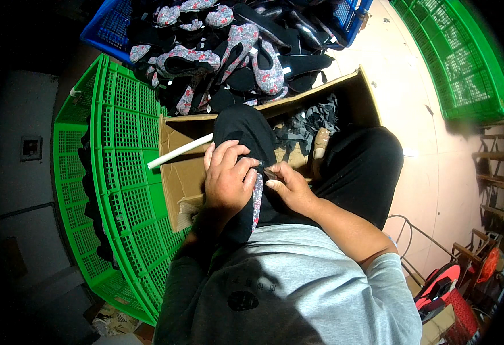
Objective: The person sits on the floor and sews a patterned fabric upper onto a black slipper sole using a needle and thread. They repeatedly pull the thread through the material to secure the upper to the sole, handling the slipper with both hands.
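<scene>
Over my raised left knee lies a slipper (257, 202), mostly black, with a narrow strip of grey-and-red floral cloth showing. My left hand (227, 175) is closed over its upper end, fingers curled and pressing on the fabric. Close beside it, my right hand (291, 187) pinches a small dark thing between thumb and forefinger, right at the slipper's edge. Whether that is a tool or a bit of the black cloth cannot be made out. The fingertips of both hands nearly meet there. Much of the slipper is hidden by my left hand and blends into the black trousers.
A cardboard box (174, 141) with dark fabric scraps (315, 123) stands between my legs. Ahead, floral and black slippers (268, 69) heap over a blue crate (105, 29). Green crates (128, 172) stand left, another green crate (456, 63) far right. A white tube (180, 150) crosses the box.
</scene>
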A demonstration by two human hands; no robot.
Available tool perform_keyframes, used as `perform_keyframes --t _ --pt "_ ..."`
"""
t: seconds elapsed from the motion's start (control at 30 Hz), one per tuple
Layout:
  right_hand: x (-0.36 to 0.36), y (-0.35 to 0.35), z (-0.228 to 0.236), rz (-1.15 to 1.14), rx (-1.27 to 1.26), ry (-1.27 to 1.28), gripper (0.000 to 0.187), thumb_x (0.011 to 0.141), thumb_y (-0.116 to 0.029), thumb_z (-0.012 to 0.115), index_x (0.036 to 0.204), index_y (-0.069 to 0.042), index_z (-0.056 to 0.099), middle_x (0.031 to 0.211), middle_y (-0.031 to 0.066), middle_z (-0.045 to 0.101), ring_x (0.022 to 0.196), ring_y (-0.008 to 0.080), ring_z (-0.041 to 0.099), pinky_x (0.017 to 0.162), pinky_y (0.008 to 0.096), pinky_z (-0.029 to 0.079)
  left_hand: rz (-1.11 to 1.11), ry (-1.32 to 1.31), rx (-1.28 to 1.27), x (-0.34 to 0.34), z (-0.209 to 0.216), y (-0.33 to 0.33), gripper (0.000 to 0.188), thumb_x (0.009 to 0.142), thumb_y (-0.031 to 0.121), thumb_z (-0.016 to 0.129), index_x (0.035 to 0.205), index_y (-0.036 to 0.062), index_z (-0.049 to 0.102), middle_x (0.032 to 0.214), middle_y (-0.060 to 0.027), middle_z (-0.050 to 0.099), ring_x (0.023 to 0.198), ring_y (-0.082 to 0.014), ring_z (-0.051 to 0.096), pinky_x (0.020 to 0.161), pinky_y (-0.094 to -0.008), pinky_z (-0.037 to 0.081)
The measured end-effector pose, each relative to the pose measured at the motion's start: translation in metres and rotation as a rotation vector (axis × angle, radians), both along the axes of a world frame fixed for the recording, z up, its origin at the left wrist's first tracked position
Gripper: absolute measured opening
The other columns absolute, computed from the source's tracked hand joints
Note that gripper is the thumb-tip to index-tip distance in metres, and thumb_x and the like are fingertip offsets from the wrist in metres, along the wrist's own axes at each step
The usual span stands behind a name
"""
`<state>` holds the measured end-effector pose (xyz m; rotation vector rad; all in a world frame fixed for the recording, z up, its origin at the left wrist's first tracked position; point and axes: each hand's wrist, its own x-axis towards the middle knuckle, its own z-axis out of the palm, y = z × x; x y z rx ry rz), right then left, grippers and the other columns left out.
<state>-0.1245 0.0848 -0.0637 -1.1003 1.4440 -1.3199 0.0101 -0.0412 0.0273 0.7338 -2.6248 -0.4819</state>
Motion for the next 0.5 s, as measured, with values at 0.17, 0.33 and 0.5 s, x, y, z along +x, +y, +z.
perform_keyframes --t 0.17,0.33,0.5 --pt "-0.0001 -0.0001 0.001 0.007 0.01 -0.016 0.025 0.093 -0.014 0.065 0.109 -0.002 0.05 0.091 0.0146 0.062 0.081 0.0237 0.06 0.074 0.0348 0.049 0.002 0.001 -0.002 0.0002 -0.0003 0.0002 0.012 0.074 0.009 0.07 0.086 0.0092 0.071 0.105 -0.0072 0.061 0.118 -0.0288 0.052 0.109 -0.0547 0.028" --pt "0.0001 -0.0001 0.0018 0.005 0.008 -0.017 0.025 0.093 -0.013 0.065 0.109 -0.002 0.05 0.091 0.0145 0.062 0.081 0.0232 0.06 0.074 0.0345 0.049 0.004 0.0 0.001 0.0003 -0.0007 0.0004 0.012 0.074 0.008 0.07 0.086 0.0091 0.071 0.105 -0.0074 0.061 0.117 -0.0291 0.052 0.109 -0.0548 0.028" --pt "-0.0011 -0.0004 0.0053 0.014 0.035 0.017 0.025 0.093 -0.015 0.065 0.109 -0.002 0.05 0.093 0.0149 0.063 0.083 0.0244 0.062 0.075 0.035 0.049 -0.001 0.011 -0.007 0.0002 -0.0006 0.0002 0.014 0.072 0.008 0.07 0.086 0.0085 0.07 0.104 -0.0081 0.061 0.116 -0.0308 0.053 0.107 -0.054 0.03"
